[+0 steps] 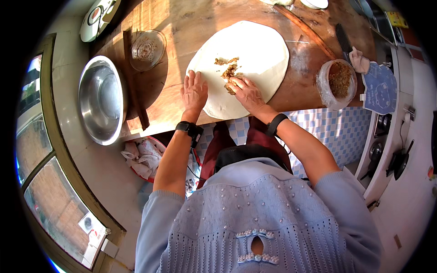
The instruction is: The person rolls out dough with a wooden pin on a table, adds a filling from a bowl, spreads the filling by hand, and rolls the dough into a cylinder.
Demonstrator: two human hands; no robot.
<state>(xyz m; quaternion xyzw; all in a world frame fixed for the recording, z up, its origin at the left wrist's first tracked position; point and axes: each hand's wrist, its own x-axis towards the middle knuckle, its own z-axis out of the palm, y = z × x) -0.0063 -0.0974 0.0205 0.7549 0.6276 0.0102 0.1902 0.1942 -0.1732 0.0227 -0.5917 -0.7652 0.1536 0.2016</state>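
A large round sheet of rolled dough [259, 54] lies on the wooden table, its near edge at the table's front edge. Brown crumbly filling [230, 70] is strewn in an uneven strip across its middle. My left hand [194, 90] rests palm down on the dough's left rim, with nothing in it. The curved, slightly parted fingers of my right hand [246, 94] touch the near end of the filling. Whether any filling is under the right palm is hidden.
A clear plastic tub [339, 80] of brown filling stands right, near a knife [343, 37], a blue cloth [379, 88] and a wooden rolling pin [305, 30]. Left are a glass dish [147, 50], a wooden strip [135, 85] and a steel basin [102, 100]. The wooden table [184, 34] ends before me.
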